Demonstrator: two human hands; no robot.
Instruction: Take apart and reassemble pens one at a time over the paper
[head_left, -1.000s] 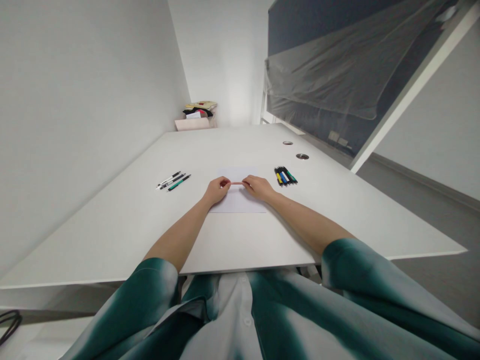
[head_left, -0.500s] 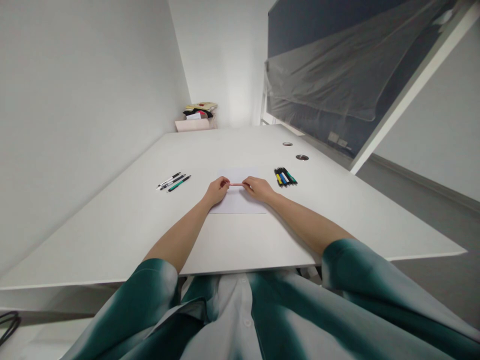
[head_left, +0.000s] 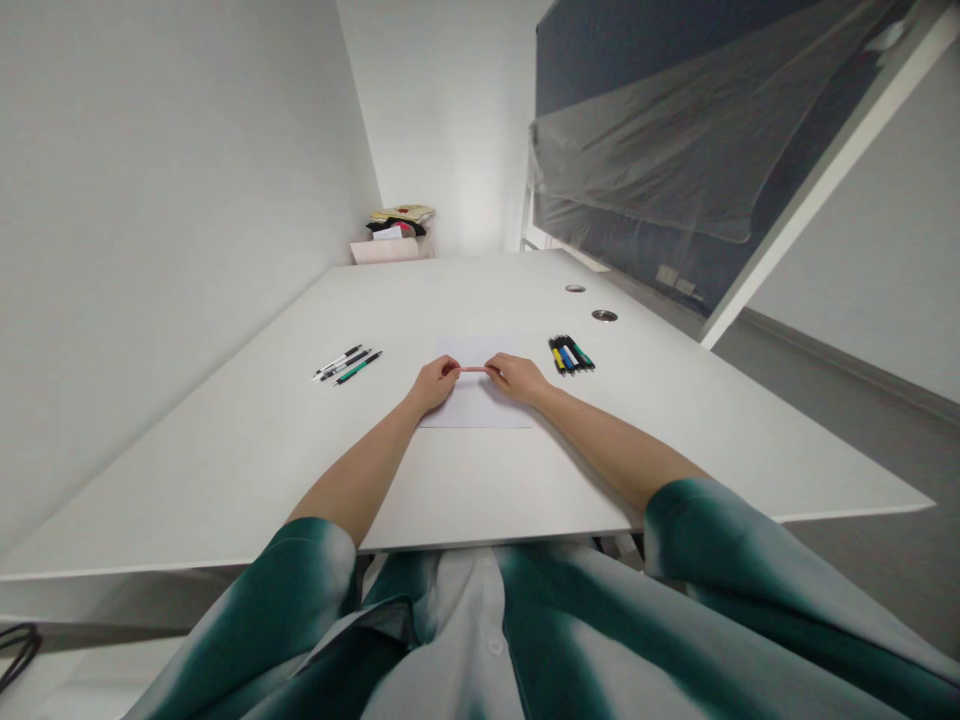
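As both hands (head_left: 433, 384) (head_left: 517, 377) pinch a pink strip (head_left: 473, 369) — over white paper (head_left: 476, 405).

Bright, soft, even light fills the view, with no lamp or window in sight, and the pale far wall (head_left: 465, 150) glows brightest. The white rectangular worktop (head_left: 225, 480) has a dull sheen, and only faint, diffuse shadows lie beneath the left hand (head_left: 433, 384) and right hand (head_left: 517, 378). The clear plastic sheet (head_left: 645, 150) catches pale highlights along its folds. Wide-angle distortion bends the edges of the frame and stretches the green-and-white shirt sleeve (head_left: 720, 550). Small distant objects lose fine detail.
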